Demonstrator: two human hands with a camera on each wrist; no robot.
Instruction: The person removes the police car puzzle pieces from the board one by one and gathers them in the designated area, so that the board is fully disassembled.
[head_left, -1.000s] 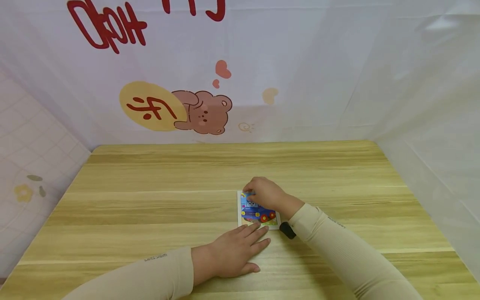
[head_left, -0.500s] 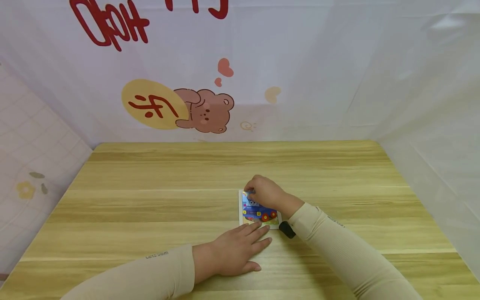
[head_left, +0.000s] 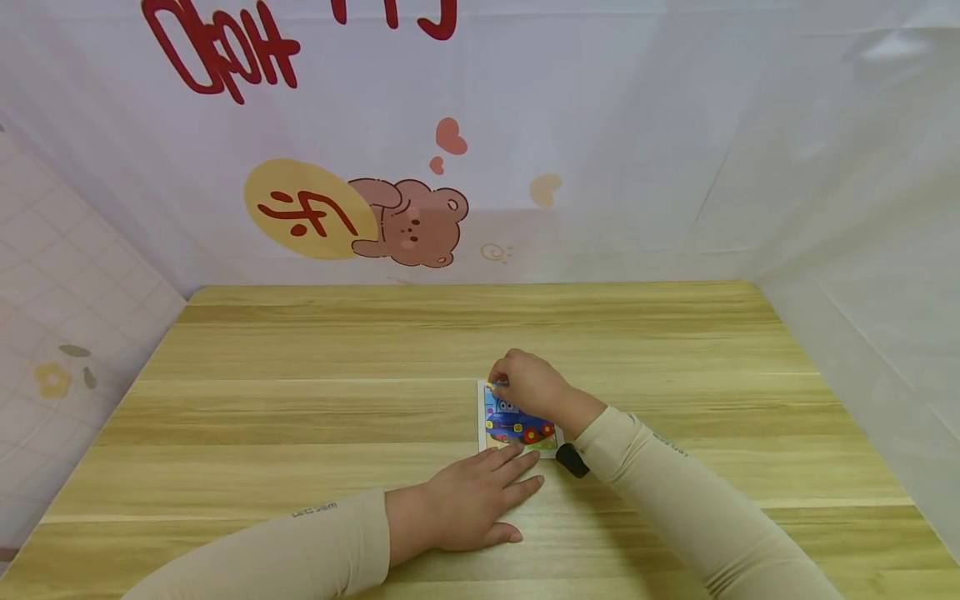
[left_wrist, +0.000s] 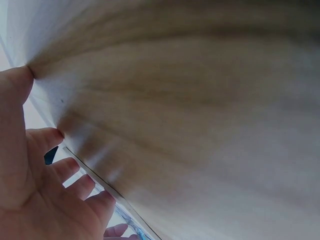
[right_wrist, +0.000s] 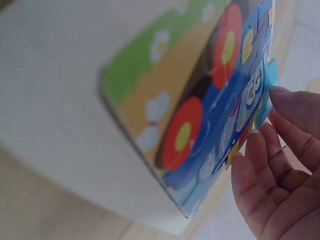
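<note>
A jigsaw puzzle (head_left: pixel 517 429) with a blue vehicle picture, red wheels and a white border lies on the table. My left hand (head_left: pixel 468 504) rests flat with spread fingers, its fingertips touching the puzzle's near edge. Over the far left part of the puzzle, my right hand (head_left: pixel 536 387) pinches a light blue puzzle piece (right_wrist: pixel 271 80) between thumb and fingers. That piece stands tilted up from the picture in the right wrist view. Part of the picture is hidden under the right hand. In the left wrist view, the left fingertips (left_wrist: pixel 105 197) meet the board's edge.
The wood-grain table (head_left: pixel 300 417) reaches back to a white printed cloth (head_left: pixel 637 150) with a bear drawing. A small black object (head_left: pixel 572 460) is beside the right wrist, near the puzzle's near right corner. Cloth also hangs at both sides.
The head view has shifted slightly. My right fingers have moved very little at the puzzle's far left part. The left hand stays in place.
</note>
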